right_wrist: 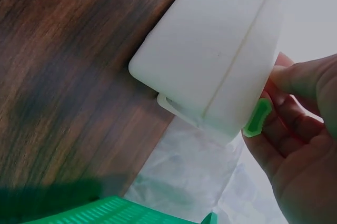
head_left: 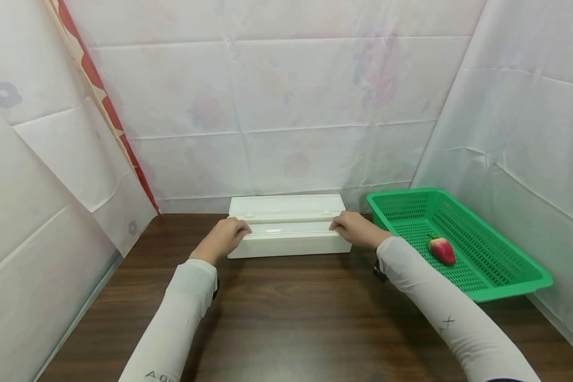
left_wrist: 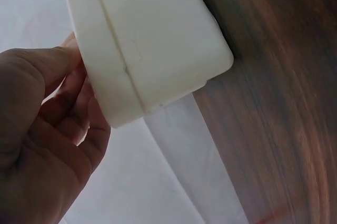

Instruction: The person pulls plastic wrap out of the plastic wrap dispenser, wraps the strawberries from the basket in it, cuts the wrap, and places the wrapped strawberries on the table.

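Observation:
A long white plastic box [head_left: 289,245] lies across the table near the back wall. In the head view its top shows a rear strip with small hinge-like tabs and a glossy front panel. My left hand [head_left: 224,236] grips the box's left end at the top, thumb above and fingers curled at the end. At the opposite end my right hand [head_left: 358,229] holds it the same way. Both wrist views show a seam running along the box's side. In the right wrist view a small green piece [right_wrist: 257,118] shows between the fingers and the box; its kind is unclear.
To the right stands a green perforated basket [head_left: 515,291] with a red, yellow-topped fruit [head_left: 442,251] inside. Dark wood-grain table [head_left: 286,313] stretches in front of the box. White patterned sheets [head_left: 286,106] hang at the back and both sides.

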A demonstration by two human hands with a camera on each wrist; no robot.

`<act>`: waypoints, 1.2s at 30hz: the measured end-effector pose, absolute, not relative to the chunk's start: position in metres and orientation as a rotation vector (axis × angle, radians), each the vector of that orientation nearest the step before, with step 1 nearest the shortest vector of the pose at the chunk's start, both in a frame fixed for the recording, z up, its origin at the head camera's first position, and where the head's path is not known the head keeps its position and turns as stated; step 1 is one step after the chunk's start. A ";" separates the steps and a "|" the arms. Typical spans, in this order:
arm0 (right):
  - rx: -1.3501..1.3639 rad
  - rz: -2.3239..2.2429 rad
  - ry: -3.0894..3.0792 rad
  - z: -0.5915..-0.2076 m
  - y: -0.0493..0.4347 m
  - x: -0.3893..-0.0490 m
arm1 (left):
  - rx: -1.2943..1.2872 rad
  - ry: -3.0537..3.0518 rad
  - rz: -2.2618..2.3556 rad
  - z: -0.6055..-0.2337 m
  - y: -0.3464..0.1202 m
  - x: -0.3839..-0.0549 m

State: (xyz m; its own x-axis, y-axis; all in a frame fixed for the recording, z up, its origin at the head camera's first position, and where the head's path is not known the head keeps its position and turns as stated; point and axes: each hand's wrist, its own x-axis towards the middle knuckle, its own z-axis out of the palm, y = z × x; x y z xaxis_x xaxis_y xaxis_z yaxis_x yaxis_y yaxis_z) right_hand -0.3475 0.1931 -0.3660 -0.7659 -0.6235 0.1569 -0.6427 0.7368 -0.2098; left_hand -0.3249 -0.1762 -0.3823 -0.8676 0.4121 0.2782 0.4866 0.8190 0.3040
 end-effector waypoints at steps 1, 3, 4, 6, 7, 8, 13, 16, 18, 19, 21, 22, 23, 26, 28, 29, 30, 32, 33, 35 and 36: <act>1.041 0.388 -2.855 -0.366 0.193 -0.348 | -0.695 -2.807 -0.545 -0.382 -0.175 -0.326; 1.035 0.390 -2.856 -0.366 0.192 -0.349 | -0.675 -2.823 -0.538 -0.382 -0.173 -0.327; 1.032 0.389 -2.855 -0.367 0.192 -0.349 | -0.665 -2.829 -0.535 -0.383 -0.173 -0.327; 1.024 0.391 -2.854 -0.367 0.192 -0.349 | -0.649 -2.834 -0.523 -0.383 -0.172 -0.327; 1.018 0.393 -2.855 -0.368 0.192 -0.349 | -0.637 -2.833 -0.523 -0.384 -0.172 -0.326; 1.014 0.395 -2.855 -0.368 0.192 -0.348 | -0.628 -2.830 -0.523 -0.384 -0.172 -0.326; 0.977 0.428 -2.853 -0.369 0.192 -0.348 | -0.616 -2.798 -0.545 -0.383 -0.171 -0.325; 0.948 0.444 -2.847 -0.369 0.193 -0.350 | -0.615 -2.791 -0.558 -0.383 -0.171 -0.324; 0.928 0.439 -2.843 -0.368 0.194 -0.351 | -0.614 -2.788 -0.562 -0.383 -0.171 -0.323; 0.920 0.438 -2.836 -0.368 0.194 -0.351 | -0.610 -2.789 -0.566 -0.383 -0.170 -0.323; 0.906 0.415 -2.819 -0.369 0.193 -0.351 | -0.610 -2.785 -0.572 -0.384 -0.170 -0.323; 0.899 0.403 -2.814 -0.368 0.193 -0.352 | -0.610 -2.783 -0.575 -0.385 -0.170 -0.323; 0.895 0.389 -2.812 -0.368 0.192 -0.353 | -0.612 -2.781 -0.576 -0.386 -0.170 -0.323; 0.882 0.363 -2.826 -0.365 0.191 -0.355 | -0.606 -2.778 -0.573 -0.388 -0.170 -0.324; 0.889 0.342 -2.843 -0.362 0.190 -0.357 | -0.598 -2.774 -0.569 -0.388 -0.170 -0.324; 0.896 0.335 -2.852 -0.361 0.190 -0.359 | -0.594 -2.771 -0.566 -0.388 -0.169 -0.325; 0.900 0.329 -2.861 -0.361 0.190 -0.360 | -0.585 -2.770 -0.565 -0.388 -0.169 -0.325; 0.924 0.311 -2.865 -0.359 0.190 -0.363 | -0.574 -2.763 -0.563 -0.388 -0.169 -0.325; 0.935 0.302 -2.868 -0.359 0.189 -0.364 | -0.567 -2.760 -0.564 -0.388 -0.168 -0.325; 0.947 0.292 -2.875 -0.358 0.189 -0.366 | -0.558 -2.748 -0.558 -0.387 -0.168 -0.325; 0.949 0.282 -2.879 -0.357 0.188 -0.367 | -0.558 -2.740 -0.553 -0.387 -0.168 -0.325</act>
